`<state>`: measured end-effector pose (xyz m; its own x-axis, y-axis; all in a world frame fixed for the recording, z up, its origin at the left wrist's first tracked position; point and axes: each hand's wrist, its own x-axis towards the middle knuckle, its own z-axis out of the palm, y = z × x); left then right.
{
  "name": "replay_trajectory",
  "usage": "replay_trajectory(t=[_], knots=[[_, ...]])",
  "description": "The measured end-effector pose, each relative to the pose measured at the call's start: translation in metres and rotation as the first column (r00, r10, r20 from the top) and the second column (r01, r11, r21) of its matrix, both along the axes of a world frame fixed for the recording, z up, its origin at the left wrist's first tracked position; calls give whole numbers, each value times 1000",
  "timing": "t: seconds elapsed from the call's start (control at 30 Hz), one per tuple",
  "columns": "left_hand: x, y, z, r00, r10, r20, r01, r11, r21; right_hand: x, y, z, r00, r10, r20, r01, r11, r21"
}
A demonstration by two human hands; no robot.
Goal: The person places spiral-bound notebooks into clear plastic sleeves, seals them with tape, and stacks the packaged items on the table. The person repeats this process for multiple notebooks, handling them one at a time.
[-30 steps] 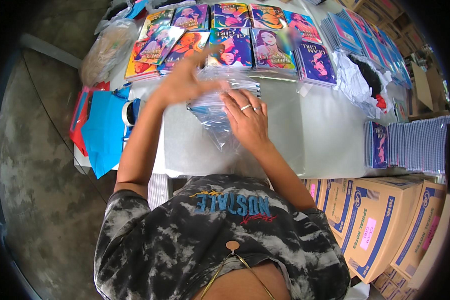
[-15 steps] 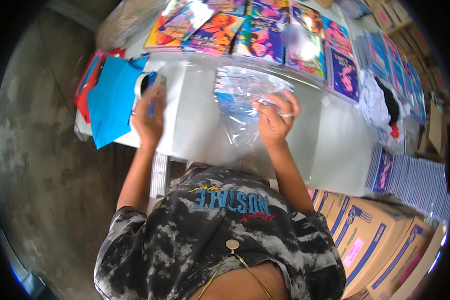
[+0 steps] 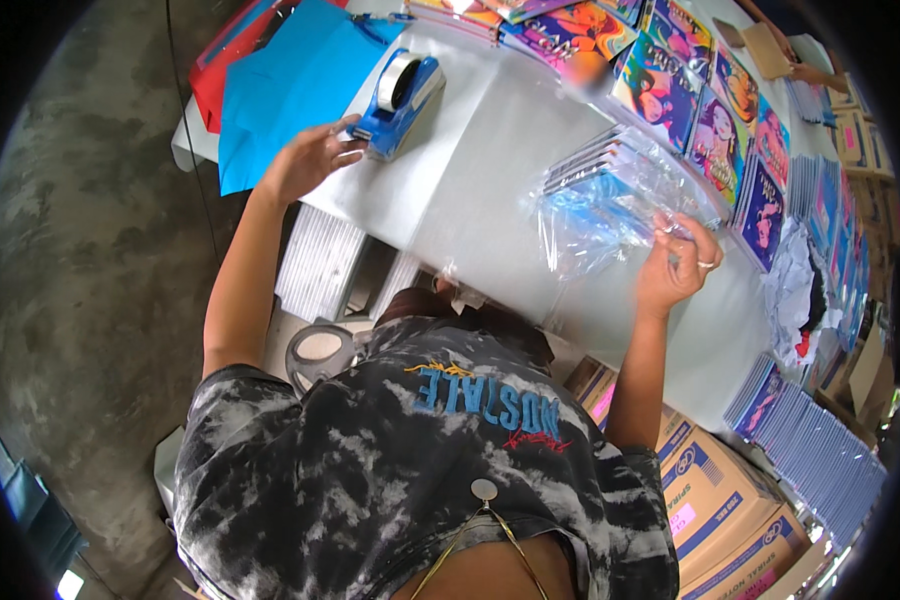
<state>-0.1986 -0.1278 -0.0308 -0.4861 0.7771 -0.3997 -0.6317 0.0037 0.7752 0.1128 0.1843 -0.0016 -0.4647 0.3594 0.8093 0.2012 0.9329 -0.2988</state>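
Note:
My left hand (image 3: 312, 162) reaches to the cutter end of a blue tape dispenser (image 3: 395, 115) with a white roll, fingers stretched out and slightly apart. Whether a strip of tape lies between them is too small to tell. My right hand (image 3: 675, 268) is closed on the edge of a clear plastic bag (image 3: 580, 235), thumb and fingers pinched together. Inside the bag, spiral notebooks (image 3: 610, 170) lie in a fanned stack on the table, their bindings toward the left. A ring shows on one right-hand finger.
Colourful notebooks (image 3: 660, 90) cover the table's far side. Blue sheets (image 3: 280, 90) and a red item (image 3: 215, 75) lie at the left end. Crumpled white plastic (image 3: 790, 275) and stacked notebooks (image 3: 810, 450) stand at right, cardboard boxes (image 3: 720, 490) below. Another person's hand (image 3: 815, 75) shows at upper right.
The view has shifted, so the table appears turned. My left hand has come off the top of the tape dispenser to its cutter end. My right hand still grips the plastic bag.

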Motion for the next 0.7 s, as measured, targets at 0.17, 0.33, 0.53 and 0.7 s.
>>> replay_trajectory(t=[0.17, 0.33, 0.53, 0.7], knots=[[-9, -44, -73, 494, -378, -783, -412, 691, -594, 5, 6, -2, 999, -10, -39, 9, 1000, -25], [43, 53, 41, 285, 308, -908, -707, 707, 18, 3, 13, -9, 997, 38, -67, -40, 999, -20], [198, 175, 117, 766, 207, -609, -137, 978, 160, -4, 12, -13, 988, 101, -121, -91, 992, 83], [231, 206, 52, 885, 11, -465, -110, 977, -185, -2, 7, -13, 974, 117, -192, -109, 993, 53]])
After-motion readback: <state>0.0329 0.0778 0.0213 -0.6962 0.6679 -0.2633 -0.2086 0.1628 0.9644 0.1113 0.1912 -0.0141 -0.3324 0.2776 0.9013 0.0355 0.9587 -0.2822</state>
